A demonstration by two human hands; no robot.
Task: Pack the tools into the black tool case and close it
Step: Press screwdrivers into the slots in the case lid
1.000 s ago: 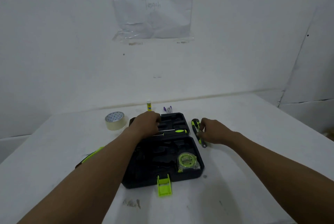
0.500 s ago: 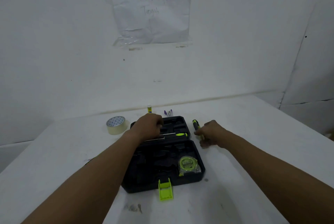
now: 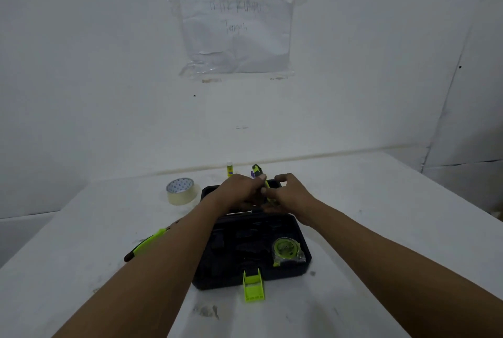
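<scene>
Both hands, left (image 3: 239, 192) and right (image 3: 290, 196), gripped a green-black tool (image 3: 261, 182) over the open case (image 3: 304, 239) on the table (image 3: 381, 228).

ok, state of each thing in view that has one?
black tool case: open, flat on table
green latch: unfastened, hanging off near edge
tape measure: seated in case
green-black tool: held above case by both hands
left hand: gripping tool
right hand: gripping tool
green-handled tool: unpacked, on table
</scene>
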